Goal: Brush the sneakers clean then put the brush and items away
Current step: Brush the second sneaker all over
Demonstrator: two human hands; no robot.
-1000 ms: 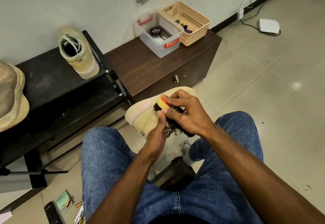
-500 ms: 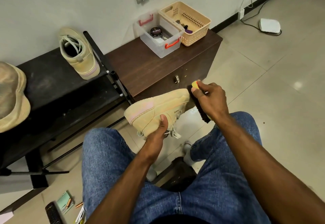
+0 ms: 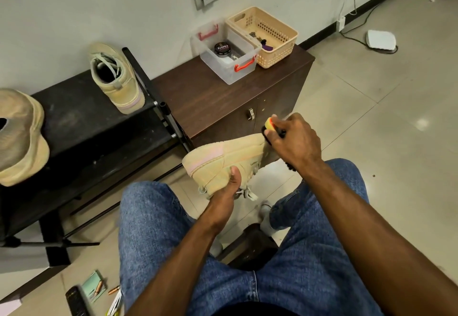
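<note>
- The dark cabinet [image 3: 218, 100] carries a clear bin [image 3: 226, 67] and a beige basket [image 3: 269, 35].
- Your left hand [image 3: 226, 191] grips the tan sneaker [image 3: 223, 159] above your knees.
- Your right hand [image 3: 295, 142] clasps the brush [image 3: 269, 124] at the sneaker's toe.
</note>
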